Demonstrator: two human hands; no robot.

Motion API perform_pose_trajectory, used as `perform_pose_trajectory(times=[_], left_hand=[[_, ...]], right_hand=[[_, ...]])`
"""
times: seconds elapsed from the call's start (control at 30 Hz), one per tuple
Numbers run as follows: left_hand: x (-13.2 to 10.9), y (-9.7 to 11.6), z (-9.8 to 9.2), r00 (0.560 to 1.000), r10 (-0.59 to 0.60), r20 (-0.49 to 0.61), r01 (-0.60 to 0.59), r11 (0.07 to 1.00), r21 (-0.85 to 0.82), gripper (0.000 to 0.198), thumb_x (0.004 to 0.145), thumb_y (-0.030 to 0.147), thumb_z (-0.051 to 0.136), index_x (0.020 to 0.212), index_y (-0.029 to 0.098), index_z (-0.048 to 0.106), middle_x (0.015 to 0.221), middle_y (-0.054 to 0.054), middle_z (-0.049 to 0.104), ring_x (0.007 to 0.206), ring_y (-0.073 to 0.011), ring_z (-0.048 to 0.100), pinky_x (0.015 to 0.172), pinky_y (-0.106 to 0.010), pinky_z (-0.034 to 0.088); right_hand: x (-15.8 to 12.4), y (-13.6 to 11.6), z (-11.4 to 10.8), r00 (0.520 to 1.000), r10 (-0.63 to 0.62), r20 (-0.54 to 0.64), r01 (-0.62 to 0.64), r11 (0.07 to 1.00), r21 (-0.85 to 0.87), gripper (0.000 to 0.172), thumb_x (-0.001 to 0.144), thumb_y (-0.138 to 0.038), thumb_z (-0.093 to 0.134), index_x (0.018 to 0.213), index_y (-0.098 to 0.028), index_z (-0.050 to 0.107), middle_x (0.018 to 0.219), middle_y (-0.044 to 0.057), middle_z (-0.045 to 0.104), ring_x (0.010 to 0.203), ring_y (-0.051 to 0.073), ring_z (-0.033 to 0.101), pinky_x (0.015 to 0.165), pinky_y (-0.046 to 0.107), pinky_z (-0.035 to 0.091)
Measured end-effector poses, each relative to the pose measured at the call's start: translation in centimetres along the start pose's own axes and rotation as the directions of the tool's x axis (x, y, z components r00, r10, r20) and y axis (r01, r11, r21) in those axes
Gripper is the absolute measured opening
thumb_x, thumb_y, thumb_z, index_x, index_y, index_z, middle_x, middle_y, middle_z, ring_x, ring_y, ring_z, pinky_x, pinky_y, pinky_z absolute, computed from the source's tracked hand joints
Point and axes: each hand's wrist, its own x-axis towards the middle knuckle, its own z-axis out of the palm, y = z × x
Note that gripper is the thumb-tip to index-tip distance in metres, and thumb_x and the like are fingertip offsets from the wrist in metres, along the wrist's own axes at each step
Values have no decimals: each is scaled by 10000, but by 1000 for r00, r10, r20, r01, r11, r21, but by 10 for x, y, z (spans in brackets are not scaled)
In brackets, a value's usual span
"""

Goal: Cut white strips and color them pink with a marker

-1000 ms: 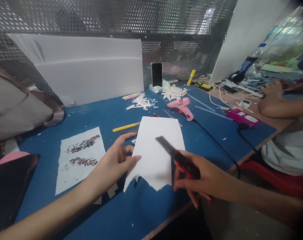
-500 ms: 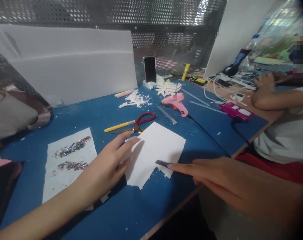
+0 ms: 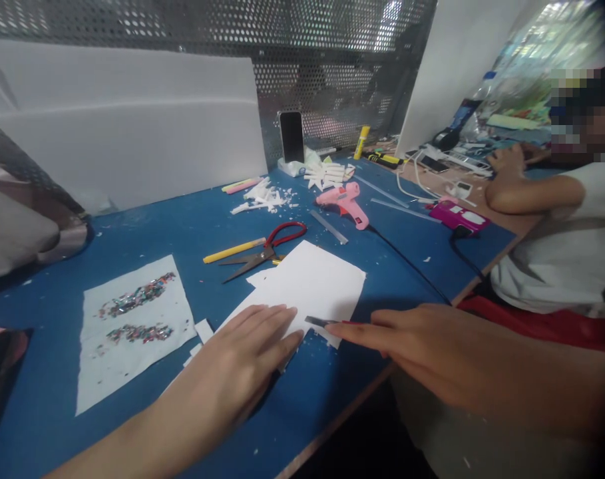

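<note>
In the head view my left hand [image 3: 249,356] lies flat on a white sheet [image 3: 315,283], fingers stretched out near its front edge. My right hand [image 3: 412,342] grips a craft knife [image 3: 316,322] with a dark blade; most of its handle is hidden by the fingers. The blade points left, over the sheet's front part beside a notched edge. Whether the blade touches the sheet I cannot tell. Just behind the sheet lie red-handled scissors [image 3: 269,249], blades parted, and a yellow pen-like stick [image 3: 233,251].
At left, a paper [image 3: 137,319] bears two piles of shiny flakes. A pink glue gun [image 3: 345,201], white scraps [image 3: 265,195] and a propped phone [image 3: 292,136] are farther back. A magenta box [image 3: 459,218] with a cord stands right, near a person's arm [image 3: 532,193].
My left hand has come down and toward me onto the sheet's front part, uncovering the scissors' blades. My right hand keeps the knife at nearly the same spot. The view has shifted slightly.
</note>
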Motion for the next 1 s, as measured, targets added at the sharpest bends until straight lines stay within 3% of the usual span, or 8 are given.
perform_pose_trajectory(times=[0.2, 0.47, 0.73, 1.0], left_hand=[[2, -2, 0, 999, 27, -24, -27, 1000, 13, 409, 926, 146, 417, 1327, 198, 481, 1410, -133, 461, 1274, -287, 481, 1001, -519, 485], [2, -3, 2, 997, 52, -55, -52, 999, 4, 408, 925, 124, 418, 1326, 174, 474, 1399, -144, 464, 1280, -272, 476, 996, -449, 505], [6, -3, -2, 995, 76, -68, -74, 996, 40, 374, 940, 138, 392, 1297, 156, 506, 1323, -160, 532, 1214, -263, 537, 952, -442, 532], [1, -1, 7, 998, 66, -2, -65, 992, 112, 422, 929, 135, 409, 1348, 138, 451, 1369, -168, 492, 1281, -289, 471, 1011, -469, 488]], right_hand=[[2, -2, -1, 998, -36, 61, 39, 998, -59, 815, 671, 28, 434, 1430, -270, 405, 905, 16, 709, 547, 120, 583, 490, 227, 346], [18, -12, -12, 977, -19, 214, 60, 980, -189, 865, 617, 38, 472, 1450, -176, 378, 692, 15, 676, 467, 139, 539, 440, 271, 170], [16, -15, -4, 978, -10, 208, 63, 966, -252, 853, 616, 15, 522, 1441, -151, 383, 642, 18, 661, 481, 154, 549, 448, 280, 101], [7, -18, 7, 989, -8, 150, 60, 937, -344, 910, 573, 0, 519, 1452, -160, 347, 578, -33, 606, 431, 141, 514, 428, 297, 61]])
